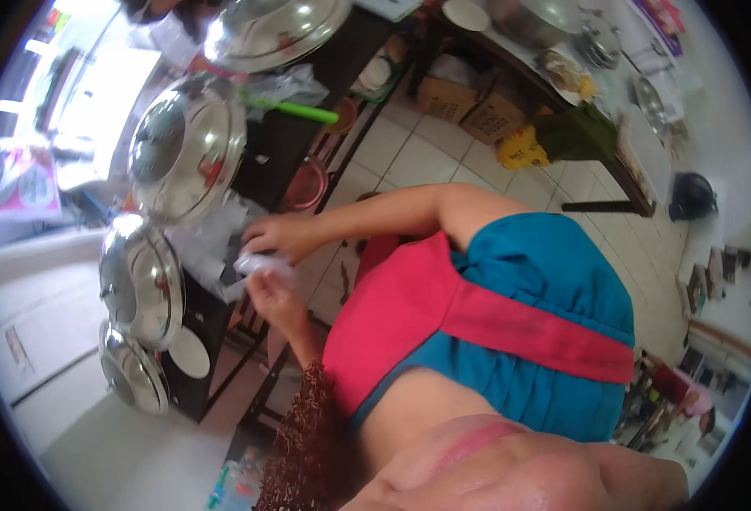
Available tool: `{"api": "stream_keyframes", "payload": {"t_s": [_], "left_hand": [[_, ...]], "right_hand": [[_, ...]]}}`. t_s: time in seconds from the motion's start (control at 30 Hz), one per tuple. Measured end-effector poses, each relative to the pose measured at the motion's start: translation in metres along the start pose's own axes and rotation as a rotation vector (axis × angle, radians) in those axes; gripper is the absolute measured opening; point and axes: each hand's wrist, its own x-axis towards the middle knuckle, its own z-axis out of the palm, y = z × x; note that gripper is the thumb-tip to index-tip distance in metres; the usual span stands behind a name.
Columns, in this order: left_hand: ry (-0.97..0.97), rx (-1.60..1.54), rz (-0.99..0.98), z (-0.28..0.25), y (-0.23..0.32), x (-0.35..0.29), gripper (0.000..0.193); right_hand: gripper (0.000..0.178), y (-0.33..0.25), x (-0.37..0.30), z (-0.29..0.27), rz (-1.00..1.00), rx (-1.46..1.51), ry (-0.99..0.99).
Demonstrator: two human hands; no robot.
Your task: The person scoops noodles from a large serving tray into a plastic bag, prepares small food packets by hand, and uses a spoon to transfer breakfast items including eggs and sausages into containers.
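Observation:
A thin, clear plastic bag [265, 266], crumpled and partly blurred, lies between my two hands over the edge of a dark table. My left hand [275, 298], the lower one, pinches it from below. Above it, my right hand [286, 237] has its fingers closed at the bag's upper side; exactly what they grip is partly hidden. More crumpled clear plastic [209, 243] lies on the tabletop just beyond my fingers. Beside it stands a round steel dish with a domed, windowed lid [192, 145].
Similar lidded dishes [141, 281] line the dark table [295, 149], with a white plate [189, 353] near one end. A bright green handle [303, 111] sticks out beside plastic. Below is a pink bowl [306, 183]. Cardboard boxes [493, 117] stand under another table.

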Motion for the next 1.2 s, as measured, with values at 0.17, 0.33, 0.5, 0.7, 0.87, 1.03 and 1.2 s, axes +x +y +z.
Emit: {"api": "stream_keyframes", "payload": {"t_s": [0.17, 0.33, 0.5, 0.7, 0.87, 1.03, 1.2], "left_hand": [[-0.327, -0.229, -0.011, 0.001, 0.061, 0.016, 0.027], [-0.409, -0.912, -0.582, 0.050, 0.121, 0.047, 0.036], [-0.749, -0.929, -0.640, 0.132, 0.089, 0.040, 0.049], [-0.990, -1.523, -0.789, 0.244, 0.102, 0.029, 0.054], [-1.400, -0.915, -0.396, 0.375, 0.152, -0.069, 0.049], [-1.296, -0.531, -0.503, 0.460, 0.171, -0.101, 0.031], [-1.235, -0.458, -0.578, 0.516, 0.168, -0.099, 0.032]], "right_hand": [[0.030, -0.044, -0.048, -0.078, 0.175, 0.297, -0.179], [0.030, -0.083, -0.081, -0.143, 0.548, 1.054, 0.575], [0.035, -0.088, -0.124, -0.190, 0.479, 0.873, 0.593], [0.023, -0.109, -0.244, -0.267, 0.895, 0.571, 0.809], [0.025, -0.112, -0.340, -0.295, 0.741, 0.470, 1.333], [0.023, -0.115, -0.431, -0.338, 0.617, 0.783, 1.529], [0.028, -0.108, -0.484, -0.359, 0.917, 0.715, 1.466]]}}
